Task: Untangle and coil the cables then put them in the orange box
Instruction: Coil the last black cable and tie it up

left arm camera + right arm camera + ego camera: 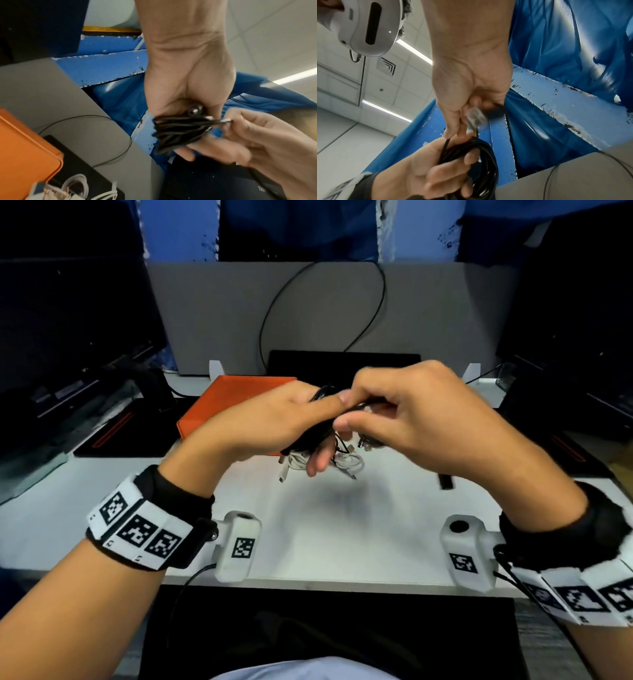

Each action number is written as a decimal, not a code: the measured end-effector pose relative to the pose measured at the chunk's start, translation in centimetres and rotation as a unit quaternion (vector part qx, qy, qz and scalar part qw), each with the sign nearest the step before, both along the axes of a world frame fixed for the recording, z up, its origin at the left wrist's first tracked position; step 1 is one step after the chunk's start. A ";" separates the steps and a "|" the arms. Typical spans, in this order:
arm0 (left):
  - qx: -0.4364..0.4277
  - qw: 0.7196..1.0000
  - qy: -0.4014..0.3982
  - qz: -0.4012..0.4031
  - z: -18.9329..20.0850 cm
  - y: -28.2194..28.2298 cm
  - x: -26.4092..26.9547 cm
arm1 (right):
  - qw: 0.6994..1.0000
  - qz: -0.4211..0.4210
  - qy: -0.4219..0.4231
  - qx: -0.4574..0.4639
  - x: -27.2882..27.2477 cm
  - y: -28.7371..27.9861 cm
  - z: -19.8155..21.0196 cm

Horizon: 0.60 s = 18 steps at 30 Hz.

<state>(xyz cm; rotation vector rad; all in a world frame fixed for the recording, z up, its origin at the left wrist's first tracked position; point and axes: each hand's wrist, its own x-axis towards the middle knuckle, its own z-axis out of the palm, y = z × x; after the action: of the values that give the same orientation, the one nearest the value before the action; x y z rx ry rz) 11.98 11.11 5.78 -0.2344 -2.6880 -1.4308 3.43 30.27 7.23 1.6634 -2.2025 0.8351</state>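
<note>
In the air over the white table (376, 535), my left hand (294, 419) grips a coil of black cable (180, 131), its loops wrapped around the fingers. My right hand (370, 412) pinches a strand of the same black cable (447, 140) right at the coil. A clear plug (475, 117) shows blurred under its palm. The orange box (222, 405) lies closed on the table behind my left hand. A tangle of white cables (342, 463) with several connectors lies on the table under my hands.
Dark monitors (68, 337) stand at the left and the right. A grey partition (325, 309) with a thin black wire loop (274, 313) closes off the back. A small black piece (445, 481) lies at the right of the table.
</note>
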 end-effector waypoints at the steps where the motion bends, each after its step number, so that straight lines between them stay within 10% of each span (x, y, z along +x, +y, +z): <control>1: 0.046 0.999 -0.014 -0.024 -0.2 0.1 0.0 | 0.999 0.003 -0.024 -0.042 -0.1 0.0 0.1; 11: 0.367 0.900 -0.027 -0.235 -1.2 0.0 -0.5 | 0.986 -0.020 -0.128 -0.105 0.7 -1.8 -1.5; 18: 0.280 0.959 0.031 -0.019 -0.5 0.9 -1.0 | 0.980 -0.071 -0.162 -0.095 -0.7 -1.8 -1.3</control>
<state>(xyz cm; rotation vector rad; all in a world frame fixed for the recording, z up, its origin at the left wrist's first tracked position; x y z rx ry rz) 11.01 12.06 5.32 -0.2777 -2.1198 -2.0735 2.69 28.47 5.94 1.3404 -2.3239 1.3098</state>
